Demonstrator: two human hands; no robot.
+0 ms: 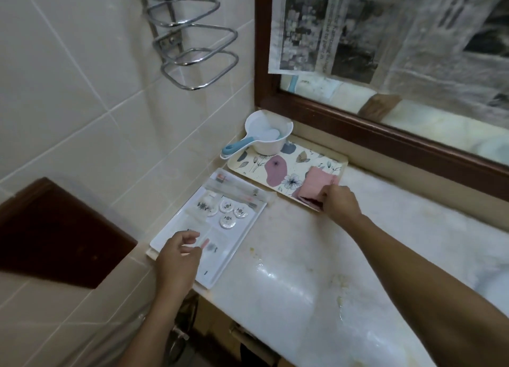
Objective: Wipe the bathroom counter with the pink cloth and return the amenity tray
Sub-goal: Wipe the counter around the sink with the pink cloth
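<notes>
Right hand (340, 202) reaches out, arm extended, pinching the pink cloth (316, 186) on the floral tray (278, 168). Left hand (179, 252) hovers, fingers loosely curled and seemingly empty, over the white amenity tray (237, 237) just left of it.

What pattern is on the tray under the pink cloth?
Floral: cream tray with purple and grey flowers and leaves, head view.

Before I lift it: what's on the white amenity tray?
The white amenity tray holds four round packets and clear-wrapped sachets. The left hand covers its near corner, so anything there is hidden.
</notes>
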